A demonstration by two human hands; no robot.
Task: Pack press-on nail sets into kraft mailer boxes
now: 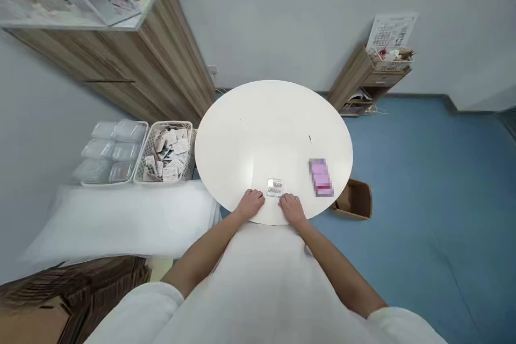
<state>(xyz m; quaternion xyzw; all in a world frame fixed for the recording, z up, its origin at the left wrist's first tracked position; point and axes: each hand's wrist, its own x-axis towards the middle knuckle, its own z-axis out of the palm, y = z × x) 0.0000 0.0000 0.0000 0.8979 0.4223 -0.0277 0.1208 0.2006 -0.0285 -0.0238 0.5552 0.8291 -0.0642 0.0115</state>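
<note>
A small clear square case (274, 187) lies flat on the white oval table (266, 118), near its front edge. Rows of small pale pieces show inside it, too tiny to name. My left hand (250, 203) rests on the tabletop just left of the case, its fingers loosely bent and holding nothing that I can see. On the other side, my right hand (292, 208) lies with fingers apart on the table, its fingertips close to the case's lower right corner. Whether they touch it is too small to tell.
A pixelated pink-purple rectangle (321, 177) lies at the table's right. Left stand a basket of paper packets (190, 145) and clear plastic boxes (128, 133), behind white sheeting (133, 217). An open cardboard box (365, 199) sits on the floor, right. Wooden cabinets (161, 59) flank the wall.
</note>
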